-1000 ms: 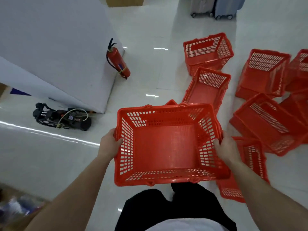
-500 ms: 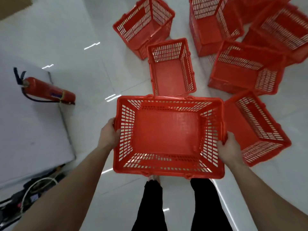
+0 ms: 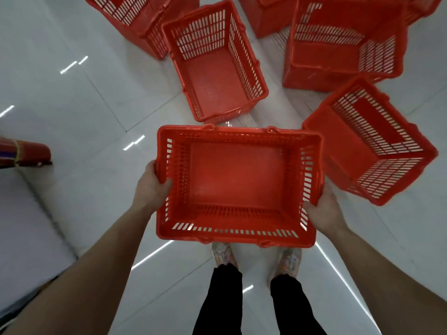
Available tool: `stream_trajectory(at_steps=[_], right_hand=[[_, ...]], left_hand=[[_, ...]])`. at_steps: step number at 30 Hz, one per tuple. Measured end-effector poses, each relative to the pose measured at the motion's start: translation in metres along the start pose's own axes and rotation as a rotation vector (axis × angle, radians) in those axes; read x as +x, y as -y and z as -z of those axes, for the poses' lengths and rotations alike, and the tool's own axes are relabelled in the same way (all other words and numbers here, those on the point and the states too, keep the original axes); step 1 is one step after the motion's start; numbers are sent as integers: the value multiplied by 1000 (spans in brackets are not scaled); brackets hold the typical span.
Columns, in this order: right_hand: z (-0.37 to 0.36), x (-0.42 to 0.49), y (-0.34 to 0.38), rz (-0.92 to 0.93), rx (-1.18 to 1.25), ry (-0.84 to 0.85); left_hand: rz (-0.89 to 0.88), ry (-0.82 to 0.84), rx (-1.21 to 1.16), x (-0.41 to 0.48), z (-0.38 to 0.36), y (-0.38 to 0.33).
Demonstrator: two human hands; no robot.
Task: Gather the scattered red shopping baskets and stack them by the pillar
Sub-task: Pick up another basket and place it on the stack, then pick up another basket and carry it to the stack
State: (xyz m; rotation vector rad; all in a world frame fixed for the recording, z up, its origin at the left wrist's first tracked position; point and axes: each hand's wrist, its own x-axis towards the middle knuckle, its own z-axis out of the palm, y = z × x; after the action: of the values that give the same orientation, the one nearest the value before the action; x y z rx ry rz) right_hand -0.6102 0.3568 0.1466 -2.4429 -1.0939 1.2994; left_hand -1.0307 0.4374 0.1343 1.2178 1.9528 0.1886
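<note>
a red fire extinguisher point(image 3: 24, 153) at the left edge, on glossy white floor tiles point(image 3: 72, 105).

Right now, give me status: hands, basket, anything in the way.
Hands: left hand and right hand grip the held basket by its ends. Basket empty. In the way: near basket straight ahead, right basket close alongside.

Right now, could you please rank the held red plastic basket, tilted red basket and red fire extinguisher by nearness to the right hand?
1. Held red plastic basket, gripped by right hand.
2. Tilted red basket, just right.
3. Red fire extinguisher, far left.
</note>
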Motion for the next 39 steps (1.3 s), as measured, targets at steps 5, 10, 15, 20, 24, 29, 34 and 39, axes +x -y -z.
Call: stream_trajectory(at_steps=[5, 10, 15, 20, 24, 29, 34, 39], right_hand=[[-14, 30, -8, -65, -210, 135], [17, 10, -7, -31, -515, 126], [97, -18, -19, -32, -526, 60], [228, -67, -56, -102, -455, -39], [350, -129, -97, -191, -391, -120], [485, -194, -133, -190, -396, -216], [588, -219, -136, -152, -375, -294], [666, -192, -130, -129, -365, -332]], left_hand=[[77, 68, 286, -1, -19, 9], [-18, 110, 624, -50, -21, -23], [-147, 171, 748, -102, -44, -108], [-303, 207, 795, -168, -68, -235], [-380, 218, 816, -237, -82, -353], [-495, 206, 691, -325, -105, -492], [-631, 179, 692, -387, -128, -605], [-752, 132, 806, -397, -153, -693]])
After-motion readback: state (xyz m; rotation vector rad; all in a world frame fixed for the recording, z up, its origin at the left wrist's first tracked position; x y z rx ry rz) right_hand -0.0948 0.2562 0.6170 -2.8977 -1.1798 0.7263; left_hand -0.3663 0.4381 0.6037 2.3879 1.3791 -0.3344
